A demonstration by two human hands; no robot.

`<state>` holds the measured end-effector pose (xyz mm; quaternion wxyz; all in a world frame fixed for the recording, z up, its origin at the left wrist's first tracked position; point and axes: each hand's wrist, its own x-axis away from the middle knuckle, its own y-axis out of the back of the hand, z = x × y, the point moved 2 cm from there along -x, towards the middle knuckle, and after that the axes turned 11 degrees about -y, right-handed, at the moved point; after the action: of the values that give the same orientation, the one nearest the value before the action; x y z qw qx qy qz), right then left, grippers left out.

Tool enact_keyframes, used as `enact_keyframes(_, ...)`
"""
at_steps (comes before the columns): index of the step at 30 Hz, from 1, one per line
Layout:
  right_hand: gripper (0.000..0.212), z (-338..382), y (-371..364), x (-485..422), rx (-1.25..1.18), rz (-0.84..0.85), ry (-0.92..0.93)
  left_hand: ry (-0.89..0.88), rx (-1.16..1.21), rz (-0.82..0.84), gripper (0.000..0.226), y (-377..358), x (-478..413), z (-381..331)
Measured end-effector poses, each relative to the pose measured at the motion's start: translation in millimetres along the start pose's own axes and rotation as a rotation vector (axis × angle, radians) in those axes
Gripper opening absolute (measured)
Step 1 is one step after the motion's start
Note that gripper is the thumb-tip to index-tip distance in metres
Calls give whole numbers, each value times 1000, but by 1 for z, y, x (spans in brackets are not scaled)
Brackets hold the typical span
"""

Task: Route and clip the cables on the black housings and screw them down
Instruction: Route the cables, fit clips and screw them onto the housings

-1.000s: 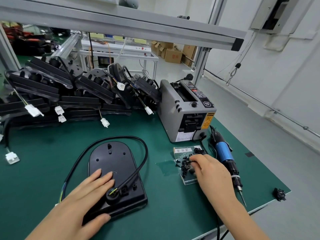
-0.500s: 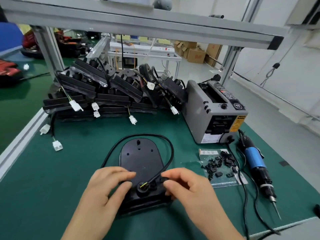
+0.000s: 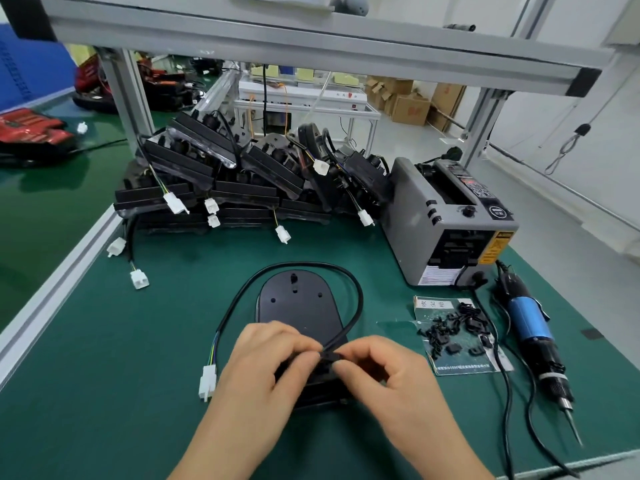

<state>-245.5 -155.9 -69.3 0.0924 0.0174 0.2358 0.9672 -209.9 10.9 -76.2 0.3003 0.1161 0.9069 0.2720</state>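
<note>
A black oval housing (image 3: 298,306) lies flat on the green mat in front of me. Its black cable (image 3: 356,306) loops around the far end and ends in a white connector (image 3: 207,381) at the near left. My left hand (image 3: 266,362) and my right hand (image 3: 384,368) meet over the housing's near end. Both pinch the cable where a small black clip (image 3: 329,355) sits between the fingertips. The housing's near end is hidden under my hands.
A pile of black clips and screws (image 3: 457,332) lies on a card at the right. A blue electric screwdriver (image 3: 533,334) lies beside it. A grey tape dispenser (image 3: 446,220) stands behind. Stacked black housings (image 3: 225,181) with white connectors fill the back.
My right hand left the pile of clips and came to the housing. My left hand went from lying flat on the housing to pinching the cable with the right.
</note>
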Motion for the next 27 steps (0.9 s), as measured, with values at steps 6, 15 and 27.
enact_keyframes(6, 15, -14, -2, -6, 80, -83, -26, 69, -191, 58, 7, -15, -3, -1)
enact_keyframes(15, 12, -14, -2, -6, -18, -29, -71, -38, -43, -25, 13, -19, -4, -1)
enact_keyframes(27, 10, 0, 7, -3, 379, -112, 455, 2, 31, 158, 11, -7, -16, -3)
